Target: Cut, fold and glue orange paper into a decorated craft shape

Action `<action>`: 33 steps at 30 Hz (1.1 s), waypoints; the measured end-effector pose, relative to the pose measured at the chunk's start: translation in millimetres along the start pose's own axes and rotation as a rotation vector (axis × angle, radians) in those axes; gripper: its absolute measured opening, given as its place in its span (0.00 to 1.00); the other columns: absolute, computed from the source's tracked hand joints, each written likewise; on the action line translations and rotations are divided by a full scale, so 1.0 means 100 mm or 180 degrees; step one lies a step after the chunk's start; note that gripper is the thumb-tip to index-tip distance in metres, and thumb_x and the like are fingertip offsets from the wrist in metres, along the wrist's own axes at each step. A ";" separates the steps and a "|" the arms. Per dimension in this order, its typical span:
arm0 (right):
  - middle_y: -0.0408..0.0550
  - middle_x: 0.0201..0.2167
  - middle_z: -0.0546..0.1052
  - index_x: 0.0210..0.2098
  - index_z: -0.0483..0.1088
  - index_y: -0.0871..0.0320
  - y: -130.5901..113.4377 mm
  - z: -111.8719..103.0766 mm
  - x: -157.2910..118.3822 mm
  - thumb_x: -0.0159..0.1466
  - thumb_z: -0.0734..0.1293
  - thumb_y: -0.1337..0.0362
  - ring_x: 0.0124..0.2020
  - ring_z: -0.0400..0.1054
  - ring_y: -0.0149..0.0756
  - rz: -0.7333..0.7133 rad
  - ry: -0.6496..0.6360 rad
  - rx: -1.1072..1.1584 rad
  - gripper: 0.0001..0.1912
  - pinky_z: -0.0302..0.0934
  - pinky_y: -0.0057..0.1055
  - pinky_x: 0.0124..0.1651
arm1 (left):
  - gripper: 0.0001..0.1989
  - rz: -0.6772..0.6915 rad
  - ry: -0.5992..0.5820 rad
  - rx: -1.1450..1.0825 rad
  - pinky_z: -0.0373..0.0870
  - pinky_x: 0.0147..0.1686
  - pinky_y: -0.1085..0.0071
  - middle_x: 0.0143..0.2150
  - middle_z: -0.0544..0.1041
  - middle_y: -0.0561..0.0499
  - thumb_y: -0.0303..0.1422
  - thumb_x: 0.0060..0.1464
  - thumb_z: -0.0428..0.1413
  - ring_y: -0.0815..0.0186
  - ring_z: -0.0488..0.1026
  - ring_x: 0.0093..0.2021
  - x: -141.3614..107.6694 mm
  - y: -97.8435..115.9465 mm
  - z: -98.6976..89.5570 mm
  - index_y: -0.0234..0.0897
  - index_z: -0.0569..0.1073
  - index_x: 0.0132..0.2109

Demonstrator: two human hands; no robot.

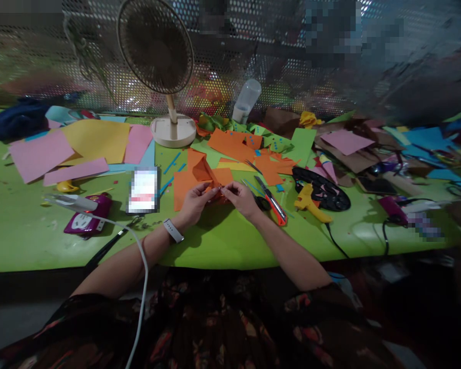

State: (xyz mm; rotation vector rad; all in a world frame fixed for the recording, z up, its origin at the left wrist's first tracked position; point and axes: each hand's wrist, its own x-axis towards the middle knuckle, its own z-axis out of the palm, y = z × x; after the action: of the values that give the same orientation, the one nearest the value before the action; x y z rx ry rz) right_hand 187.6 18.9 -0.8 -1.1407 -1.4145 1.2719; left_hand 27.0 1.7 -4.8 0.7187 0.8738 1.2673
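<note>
My left hand (pixel 194 203) and my right hand (pixel 239 198) meet over the green table, fingertips pinched close together on a folded piece of orange paper (pixel 202 168). The paper stands up in a creased shape above my left fingers. Exactly which edge each hand pinches is too small to make out. A flat orange sheet (pixel 181 188) lies under and beside my left hand. Right of my right hand lies a box cutter (pixel 272 201) with a red-orange handle, next to black-handled scissors (pixel 262 203) partly hidden by the hand.
A yellow glue gun (pixel 309 203) rests by a black tray (pixel 330 192) on the right. A phone (pixel 143 189) and a purple power socket (pixel 87 218) are at left. Behind stand a fan (pixel 172 130) and a clear bottle (pixel 248 100). A white cable (pixel 143 287) crosses my left arm.
</note>
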 end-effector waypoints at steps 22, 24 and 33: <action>0.40 0.21 0.69 0.26 0.68 0.55 0.00 0.01 0.00 0.53 0.72 0.42 0.24 0.62 0.31 -0.0079 0.0159 -0.0067 0.23 0.59 0.30 0.29 | 0.11 0.0025 0.0102 0.0117 0.73 0.33 0.69 0.31 0.80 0.53 0.39 0.44 0.69 0.68 0.74 0.29 0.02 -0.01 -0.02 0.38 0.80 0.33; 0.40 0.21 0.69 0.27 0.68 0.56 0.01 0.01 0.00 0.54 0.72 0.43 0.24 0.63 0.31 -0.0096 0.0135 -0.0018 0.22 0.59 0.30 0.29 | 0.11 0.0046 0.0140 0.0097 0.74 0.35 0.67 0.31 0.81 0.52 0.39 0.44 0.69 0.66 0.75 0.30 0.02 -0.02 -0.02 0.38 0.80 0.32; 0.40 0.21 0.69 0.27 0.68 0.56 -0.03 0.01 -0.01 0.53 0.72 0.41 0.23 0.62 0.31 -0.0100 0.0215 -0.0023 0.24 0.59 0.30 0.29 | 0.15 0.0136 -0.0143 0.0282 0.74 0.37 0.70 0.33 0.81 0.52 0.43 0.44 0.70 0.67 0.75 0.33 0.00 0.00 0.00 0.38 0.81 0.36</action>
State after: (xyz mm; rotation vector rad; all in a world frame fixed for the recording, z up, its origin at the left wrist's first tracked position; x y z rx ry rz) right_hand 186.9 17.3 2.4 -1.1515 -1.3830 1.1965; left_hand 27.3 2.0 -5.0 0.8369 0.8861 1.2517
